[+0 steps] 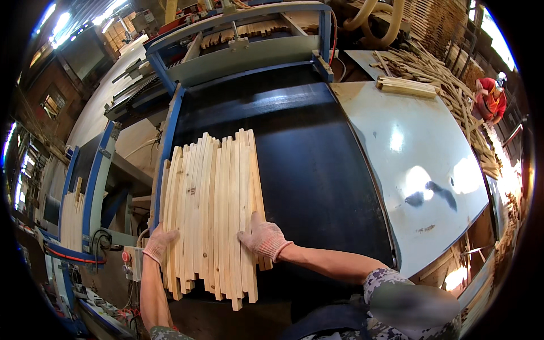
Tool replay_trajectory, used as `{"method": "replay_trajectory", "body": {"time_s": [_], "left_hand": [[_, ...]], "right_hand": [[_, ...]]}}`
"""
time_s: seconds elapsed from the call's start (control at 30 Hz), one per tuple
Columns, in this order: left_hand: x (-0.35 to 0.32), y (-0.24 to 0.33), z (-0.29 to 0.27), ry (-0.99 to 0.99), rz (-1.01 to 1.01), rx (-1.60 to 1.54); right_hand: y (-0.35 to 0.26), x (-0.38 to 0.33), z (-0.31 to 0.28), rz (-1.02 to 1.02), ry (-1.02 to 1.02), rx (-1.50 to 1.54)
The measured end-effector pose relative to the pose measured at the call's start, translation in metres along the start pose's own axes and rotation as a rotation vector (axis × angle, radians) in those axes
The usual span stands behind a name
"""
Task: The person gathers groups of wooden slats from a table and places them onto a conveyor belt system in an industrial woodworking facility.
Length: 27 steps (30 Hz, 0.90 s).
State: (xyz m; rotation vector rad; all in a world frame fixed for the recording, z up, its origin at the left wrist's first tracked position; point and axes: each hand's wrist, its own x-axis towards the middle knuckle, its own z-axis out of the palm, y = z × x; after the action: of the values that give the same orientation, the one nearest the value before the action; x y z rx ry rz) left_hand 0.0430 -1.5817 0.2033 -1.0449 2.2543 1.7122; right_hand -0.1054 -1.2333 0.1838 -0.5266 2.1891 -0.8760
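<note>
While the black belt (317, 170) lies flat and wide in front of the person, a batch of pale wooden slats (212, 209) rests side by side on its left part, long edges touching, near ends hanging unevenly over the belt's near edge. Both hands wear knitted work gloves. The left hand (158, 242) is pressed flat against the outer left edge of the batch, fingers spread and not closed around anything, as if to keep the outermost slats from sliding off toward the blue frame (170, 141) that runs just beside them. The right hand (263, 238) lies palm down on top of the slats near their right edge, fingers apart and resting on the wood rather than gripping it; my guess is that it squeezes the batch sideways against the left hand so the pieces stay packed and parallel. The slats point lengthwise toward the machine hood (249, 56) at the far end of the belt, where more slats (243, 31) show above it, so the lengthwise lay looks chosen to match that opening. To the right of the belt a grey metal table (419, 164) curves away, with a small stack of wood (407, 86) at its far corner and a loose heap of strips (453, 96) beyond. Well apart, at the far right, another person in red (490, 99) bends by that heap.
</note>
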Motion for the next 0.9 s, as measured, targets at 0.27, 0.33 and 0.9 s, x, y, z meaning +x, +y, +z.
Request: {"method": "replay_trajectory", "body": {"time_s": [0.27, 0.33, 0.9], "left_hand": [[-0.035, -0.002, 0.017, 0.021, 0.134, -0.207], [-0.051, 0.013, 0.020, 0.046, 0.120, -0.139], [-0.004, 0.101, 0.284, -0.177, 0.172, 0.135]], "right_hand": [[0.015, -0.012, -0.001, -0.099, -0.012, 0.031], [0.019, -0.020, 0.000, -0.114, -0.009, 0.036], [0.215, -0.102, -0.134, 0.168, 0.382, -0.049]]}}
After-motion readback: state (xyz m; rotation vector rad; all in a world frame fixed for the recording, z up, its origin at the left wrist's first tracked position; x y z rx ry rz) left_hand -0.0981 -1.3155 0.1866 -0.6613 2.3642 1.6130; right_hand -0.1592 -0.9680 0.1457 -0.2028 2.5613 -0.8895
